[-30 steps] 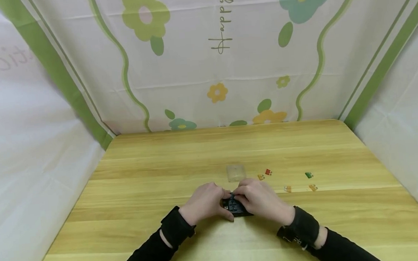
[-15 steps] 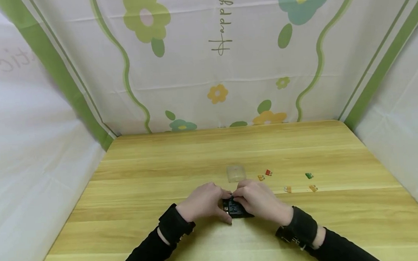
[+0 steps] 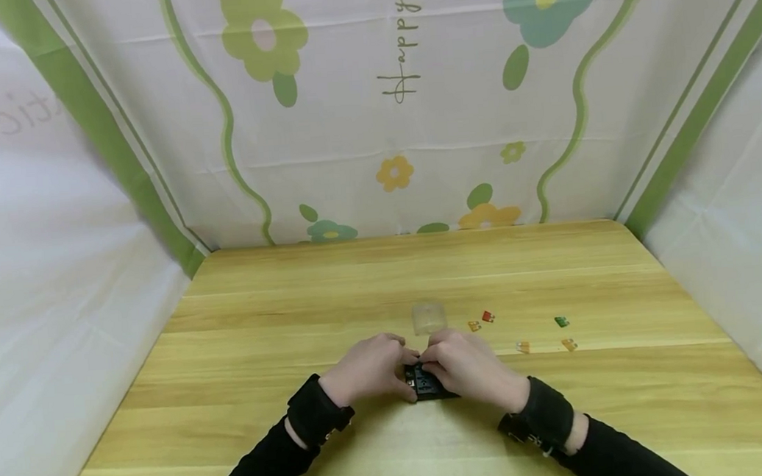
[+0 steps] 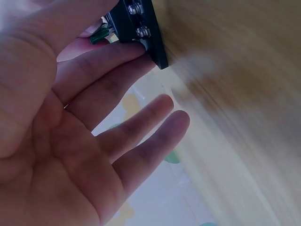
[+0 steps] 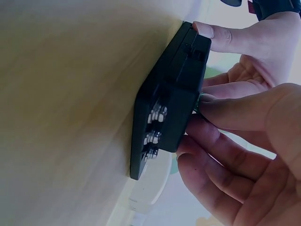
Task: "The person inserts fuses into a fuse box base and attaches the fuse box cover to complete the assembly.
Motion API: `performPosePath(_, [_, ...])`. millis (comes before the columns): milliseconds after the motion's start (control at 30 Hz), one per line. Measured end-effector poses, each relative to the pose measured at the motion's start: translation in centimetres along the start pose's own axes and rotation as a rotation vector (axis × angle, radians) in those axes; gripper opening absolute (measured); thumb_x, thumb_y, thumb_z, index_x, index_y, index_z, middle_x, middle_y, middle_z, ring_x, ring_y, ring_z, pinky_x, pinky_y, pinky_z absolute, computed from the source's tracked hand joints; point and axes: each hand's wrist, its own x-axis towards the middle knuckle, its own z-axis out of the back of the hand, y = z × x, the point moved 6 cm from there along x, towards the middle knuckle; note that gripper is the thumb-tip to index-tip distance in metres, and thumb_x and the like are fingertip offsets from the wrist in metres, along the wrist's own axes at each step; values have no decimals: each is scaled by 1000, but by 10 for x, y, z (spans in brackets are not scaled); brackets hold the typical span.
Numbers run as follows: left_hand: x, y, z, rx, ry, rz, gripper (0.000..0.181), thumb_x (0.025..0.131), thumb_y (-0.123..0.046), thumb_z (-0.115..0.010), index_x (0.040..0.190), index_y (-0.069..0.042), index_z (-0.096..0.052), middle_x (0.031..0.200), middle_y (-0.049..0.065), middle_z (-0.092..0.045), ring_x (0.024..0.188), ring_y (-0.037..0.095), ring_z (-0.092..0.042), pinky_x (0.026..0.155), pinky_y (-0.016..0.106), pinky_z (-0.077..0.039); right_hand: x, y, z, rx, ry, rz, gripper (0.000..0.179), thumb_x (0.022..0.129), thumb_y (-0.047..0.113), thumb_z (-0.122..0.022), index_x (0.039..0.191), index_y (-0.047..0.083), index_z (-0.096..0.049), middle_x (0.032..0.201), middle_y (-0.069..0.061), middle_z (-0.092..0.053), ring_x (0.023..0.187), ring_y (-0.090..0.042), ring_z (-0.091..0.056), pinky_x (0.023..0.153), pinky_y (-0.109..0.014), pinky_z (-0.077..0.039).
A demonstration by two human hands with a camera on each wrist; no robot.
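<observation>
A black fuse block [image 3: 431,388] rests on the wooden table, with metal screw terminals along its sides. My left hand [image 3: 367,370] grips its left end between thumb and fingers; in the left wrist view the two outer fingers extend free of the block [image 4: 159,44]. Above the block's top, my right hand [image 3: 473,372] pinches a green blade fuse [image 5: 197,102] between thumb and index finger. The same green fuse [image 4: 99,34] shows its prongs side against the block in the left wrist view. How deep it sits in a slot is hidden by my fingers.
Just behind the hands lies a clear plastic cover [image 3: 429,319]. Loose blade fuses are scattered to the right: a red one [image 3: 487,317], a green one [image 3: 562,322] and orange ones [image 3: 474,326] nearby. Fabric walls [image 3: 321,139] enclose the table's back and sides.
Both hands stay at the fuse block. My left thumb has shifted slightly left along the block's near edge, and the right hand keeps its pinch with hardly any movement.
</observation>
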Motion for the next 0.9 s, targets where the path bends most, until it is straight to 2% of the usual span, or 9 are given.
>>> performPosePath(133, [0, 2, -1, -29, -7, 20, 50, 72, -36, -88, 117, -18, -75, 103, -13, -69, 84, 8, -55, 66, 21, -42, 0, -1, -1, 6, -1, -3, 7, 83, 8, -78, 82, 14, -77, 73, 7, -58, 66, -6, -55, 56, -22, -45])
performPosePath(233, [0, 2, -1, -42, -7, 24, 49, 72, -35, -89, 116, -17, -75, 94, -11, -67, 71, 6, -47, 59, 21, -36, 0, -1, 0, 12, -10, -4, 7, 82, 7, -79, 82, 14, -76, 75, 6, -60, 67, -7, -57, 57, -23, -47])
performPosePath(333, [0, 2, -1, -51, -4, 27, 49, 72, -35, -89, 116, -17, -75, 89, -10, -65, 68, 4, -45, 59, 20, -35, 0, -2, 0, 19, -18, -5, 8, 82, 6, -79, 82, 13, -76, 76, 5, -62, 68, -7, -59, 59, -23, -48])
performPosePath(700, [2, 2, -3, -74, 5, 28, 46, 72, -33, -89, 114, -18, -76, 92, -11, -68, 70, 4, -49, 61, 20, -39, 2, -2, 0, 25, -9, -8, 9, 82, 7, -78, 78, 15, -75, 69, 9, -55, 59, -1, -47, 52, -19, -40])
performPosePath(900, [2, 1, -2, -87, 10, 32, 44, 72, -31, -89, 112, -18, -77, 99, -11, -70, 74, 3, -52, 63, 20, -41, 3, -2, 0, 38, 11, -14, 10, 83, 5, -76, 79, 14, -76, 71, 8, -57, 62, -1, -50, 54, -19, -42])
